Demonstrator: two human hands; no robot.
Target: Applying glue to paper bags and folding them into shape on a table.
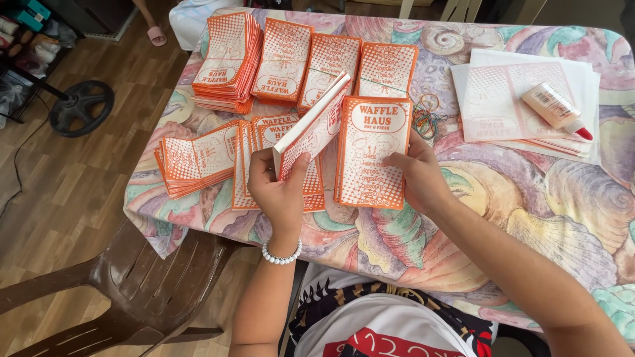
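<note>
Over a shell-patterned tabletop (529,198), orange-and-white paper pouches lie in stacks (228,59). At left, a loose fan of pouches (195,162). The left hand (281,188), with a bead bracelet (281,254), clasps a tilted bundle (311,129) by its lower end. The right hand (420,175) pinches the right edge of a flat bundle (370,155) over the tabletop. Both look light, thin and bendy, best gripped by the edges. Further right lie rubber bands (426,119) and a glue bottle (555,109) on white sheets (582,79).
</note>
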